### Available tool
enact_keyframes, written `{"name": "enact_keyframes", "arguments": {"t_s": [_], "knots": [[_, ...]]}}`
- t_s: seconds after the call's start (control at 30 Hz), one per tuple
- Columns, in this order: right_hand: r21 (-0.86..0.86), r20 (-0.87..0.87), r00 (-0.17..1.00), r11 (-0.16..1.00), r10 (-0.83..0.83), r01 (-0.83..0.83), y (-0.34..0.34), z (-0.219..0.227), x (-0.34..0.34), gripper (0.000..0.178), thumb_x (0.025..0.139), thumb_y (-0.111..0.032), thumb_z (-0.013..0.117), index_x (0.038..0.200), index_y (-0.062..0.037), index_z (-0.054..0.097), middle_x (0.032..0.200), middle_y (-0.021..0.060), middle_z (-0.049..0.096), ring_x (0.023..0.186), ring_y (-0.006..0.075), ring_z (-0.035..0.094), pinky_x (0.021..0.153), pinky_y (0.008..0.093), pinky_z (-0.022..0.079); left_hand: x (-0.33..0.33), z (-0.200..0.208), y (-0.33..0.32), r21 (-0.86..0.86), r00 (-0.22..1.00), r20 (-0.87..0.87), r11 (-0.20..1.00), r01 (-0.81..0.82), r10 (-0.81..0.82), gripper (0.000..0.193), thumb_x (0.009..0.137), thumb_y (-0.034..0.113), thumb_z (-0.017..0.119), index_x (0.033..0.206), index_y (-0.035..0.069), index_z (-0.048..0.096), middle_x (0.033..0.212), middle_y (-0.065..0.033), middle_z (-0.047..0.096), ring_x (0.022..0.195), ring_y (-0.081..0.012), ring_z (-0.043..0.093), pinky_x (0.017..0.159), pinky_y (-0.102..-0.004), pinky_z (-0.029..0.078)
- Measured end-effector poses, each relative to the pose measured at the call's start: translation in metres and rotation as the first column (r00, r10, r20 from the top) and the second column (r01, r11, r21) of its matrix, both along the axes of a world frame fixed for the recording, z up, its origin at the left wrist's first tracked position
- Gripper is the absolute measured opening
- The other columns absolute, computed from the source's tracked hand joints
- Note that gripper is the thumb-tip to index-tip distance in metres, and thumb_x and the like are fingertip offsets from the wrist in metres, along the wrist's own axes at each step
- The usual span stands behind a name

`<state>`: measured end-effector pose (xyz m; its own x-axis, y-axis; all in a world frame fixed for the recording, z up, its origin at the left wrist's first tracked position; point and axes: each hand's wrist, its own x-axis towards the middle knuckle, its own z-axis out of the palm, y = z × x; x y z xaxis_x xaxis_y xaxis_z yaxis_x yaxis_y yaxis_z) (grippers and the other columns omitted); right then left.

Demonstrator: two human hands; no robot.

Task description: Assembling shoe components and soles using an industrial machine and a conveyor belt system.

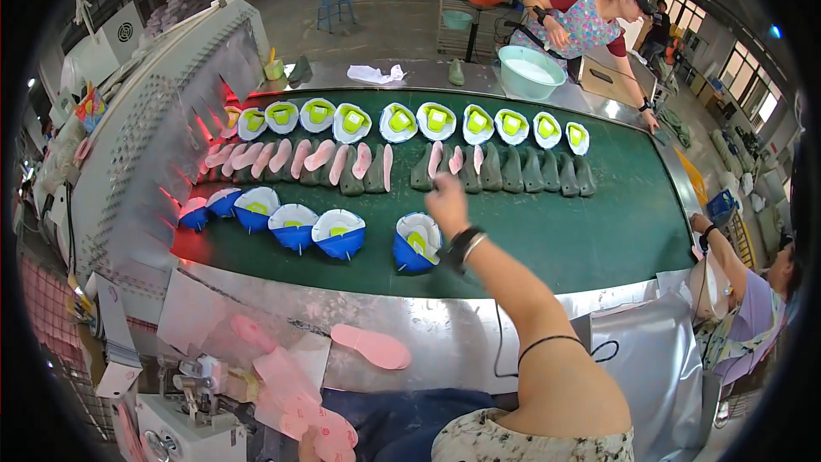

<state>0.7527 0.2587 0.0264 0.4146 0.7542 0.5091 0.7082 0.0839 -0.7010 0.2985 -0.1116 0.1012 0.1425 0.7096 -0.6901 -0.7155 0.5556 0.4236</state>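
My right hand (446, 205) reaches over the green conveyor belt (547, 244), its fingers curled beside the row of dark green shoe lasts (513, 171). Just beyond its fingertips, a pink insole (435, 158) lies on one last; whether the hand grips anything is hidden. A blue-and-white shoe upper (416, 244) stands left of my right wrist. At the lower edge, my left hand (309, 445) shows only in part, closed on pink insoles (332, 436). One loose pink insole (371, 347) lies on the metal ledge (445, 325) in front of me.
More uppers with yellow-green patches (398, 122) line the belt's far side. A heating tunnel (197, 77) glows red at the left. Across the belt, a person (581, 26) leans beside a green basin (531, 73); another person (744, 291) is at the right end.
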Motion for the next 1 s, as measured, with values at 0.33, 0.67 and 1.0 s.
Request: {"name": "enact_keyframes", "arguments": {"t_s": [0.33,0.67,1.0], "knots": [[-0.271,-0.517,0.333,0.219,0.789,-0.937,-0.265,0.057,-0.299,0.035,0.089,-0.033,0.058,0.087,0.0017,0.062,0.087,0.0205,0.064,0.081,0.0362,0.061,0.072,0.0435,0.048,0.014,0.011,-0.001,0.349,0.768,-0.602,0.937,0.005,0.220,0.030,0.093,0.025,0.055,0.114,0.003,0.054,0.096,-0.0087,0.061,0.090,-0.0246,0.062,0.082,-0.0385,0.053],[-0.062,-0.685,0.204,0.222,0.700,-0.973,-0.179,0.035,-0.421,0.021,0.087,-0.017,0.064,0.100,-0.0003,0.062,0.091,0.0133,0.068,0.084,0.0221,0.066,0.077,0.0327,0.052,-0.026,0.000,-0.088,0.055,0.928,-0.031,0.928,-0.369,0.371,0.044,0.095,0.036,0.039,0.117,0.000,0.053,0.093,-0.0101,0.060,0.082,-0.0264,0.064,0.075,-0.0414,0.055],[-0.073,0.114,0.549,0.558,0.828,-0.827,-0.138,0.064,-0.495,0.021,0.075,-0.009,0.055,0.093,-0.0005,0.063,0.093,0.0230,0.062,0.084,0.0402,0.059,0.074,0.0504,0.045,-0.045,-0.034,-0.097,0.188,0.896,-0.106,0.894,-0.407,0.431,0.039,0.096,0.037,0.052,0.117,0.004,0.053,0.106,-0.0113,0.062,0.094,-0.0285,0.064,0.085,-0.0444,0.053]]}}
